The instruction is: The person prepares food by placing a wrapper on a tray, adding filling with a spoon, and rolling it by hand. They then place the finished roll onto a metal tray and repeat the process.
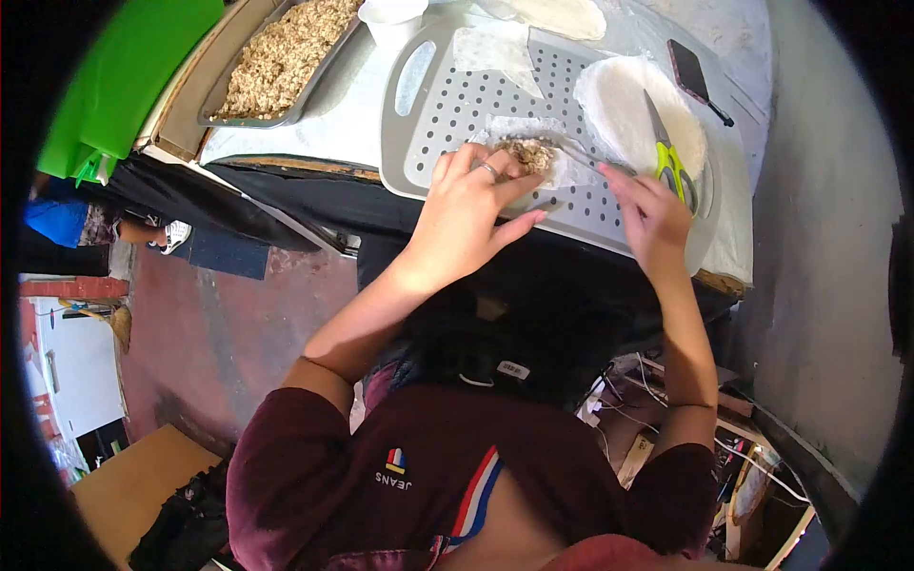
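A small heap of chopped brown-beige filling (531,155) lies on a thin translucent wrapper sheet (571,176), on a grey perforated tray (405,143). My left hand (471,205) rests at the left side of the heap, fingers touching it and thumb spread apart; a ring is on one finger. My right hand (650,214) is closed around a thin metal utensil (578,150) whose tip reaches the filling; whether it is a knife or a spoon cannot be made out. Another piece of wrapper (495,55) lies farther back on the tray.
Round pale wrapper sheets (624,105) lie at the tray's right, with green-handled scissors (674,167) on them. A phone (687,71) lies beyond. At the back left stand a deep pan of filling (286,62) and a white container (393,19). A wall (824,190) bounds the right.
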The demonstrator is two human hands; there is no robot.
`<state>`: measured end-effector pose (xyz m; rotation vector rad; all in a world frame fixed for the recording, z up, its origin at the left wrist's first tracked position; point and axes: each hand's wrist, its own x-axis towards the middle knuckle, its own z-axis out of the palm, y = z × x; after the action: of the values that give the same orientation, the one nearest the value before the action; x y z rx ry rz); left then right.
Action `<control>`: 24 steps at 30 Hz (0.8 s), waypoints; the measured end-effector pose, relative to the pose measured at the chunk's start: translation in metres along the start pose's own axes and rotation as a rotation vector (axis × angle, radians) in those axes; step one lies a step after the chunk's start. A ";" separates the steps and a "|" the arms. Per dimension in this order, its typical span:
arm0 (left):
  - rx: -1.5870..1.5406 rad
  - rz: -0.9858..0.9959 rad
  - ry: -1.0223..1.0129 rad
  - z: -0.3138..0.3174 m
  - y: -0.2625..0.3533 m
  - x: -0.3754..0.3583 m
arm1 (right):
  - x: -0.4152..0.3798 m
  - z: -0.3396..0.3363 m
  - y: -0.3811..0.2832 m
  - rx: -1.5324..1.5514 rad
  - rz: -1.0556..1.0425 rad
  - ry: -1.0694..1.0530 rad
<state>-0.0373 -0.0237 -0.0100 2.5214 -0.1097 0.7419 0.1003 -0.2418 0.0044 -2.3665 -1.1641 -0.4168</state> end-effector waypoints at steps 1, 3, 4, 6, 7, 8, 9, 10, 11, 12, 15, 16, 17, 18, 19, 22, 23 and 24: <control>-0.011 0.001 0.015 -0.001 -0.001 -0.001 | 0.006 -0.005 -0.002 0.135 0.107 -0.038; -0.033 0.005 0.045 -0.004 -0.006 -0.004 | 0.020 -0.009 -0.006 0.345 0.205 -0.054; -0.052 -0.004 0.056 -0.006 -0.008 -0.006 | 0.031 -0.006 -0.007 0.422 0.193 -0.032; -0.088 -0.022 0.073 -0.009 -0.013 -0.010 | 0.060 -0.001 -0.016 0.526 0.172 -0.066; -0.085 -0.024 0.084 -0.010 -0.015 -0.011 | 0.079 0.007 -0.023 0.553 0.163 -0.121; -0.082 -0.026 0.091 -0.011 -0.016 -0.012 | 0.098 0.023 -0.031 0.607 0.094 -0.147; -0.079 -0.024 0.097 -0.013 -0.017 -0.013 | 0.117 0.040 -0.043 0.660 0.025 -0.170; -0.074 -0.039 0.089 -0.013 -0.018 -0.015 | 0.136 0.057 -0.058 0.625 -0.066 -0.203; -0.069 -0.052 0.081 -0.013 -0.019 -0.016 | 0.154 0.071 -0.077 0.586 -0.156 -0.234; -0.063 -0.064 0.074 -0.014 -0.020 -0.017 | 0.169 0.084 -0.098 0.728 -0.086 -0.381; -0.064 -0.090 0.068 -0.021 -0.019 -0.020 | 0.216 0.131 -0.148 0.493 -0.189 -0.539; -0.058 -0.090 0.061 -0.024 -0.020 -0.023 | 0.230 0.143 -0.160 0.422 -0.236 -0.576; -0.051 -0.086 0.065 -0.026 -0.023 -0.024 | 0.243 0.150 -0.171 0.333 -0.263 -0.582; -0.047 -0.082 0.072 -0.029 -0.025 -0.024 | 0.254 0.154 -0.182 0.239 -0.291 -0.590; -0.041 -0.086 0.080 -0.032 -0.025 -0.025 | 0.260 0.157 -0.187 0.144 -0.316 -0.601; -0.044 -0.094 0.102 -0.040 -0.036 -0.028 | 0.263 0.157 -0.186 0.308 -0.375 -0.457; -0.037 -0.090 0.128 -0.042 -0.038 -0.028 | 0.263 0.154 -0.179 0.360 -0.336 -0.478; -0.059 -0.115 0.135 -0.042 -0.041 -0.028 | 0.260 0.153 -0.170 0.363 -0.363 -0.386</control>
<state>-0.0733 0.0309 -0.0125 2.3917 0.0585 0.8463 0.1285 0.1008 0.0415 -1.9675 -1.6928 0.1444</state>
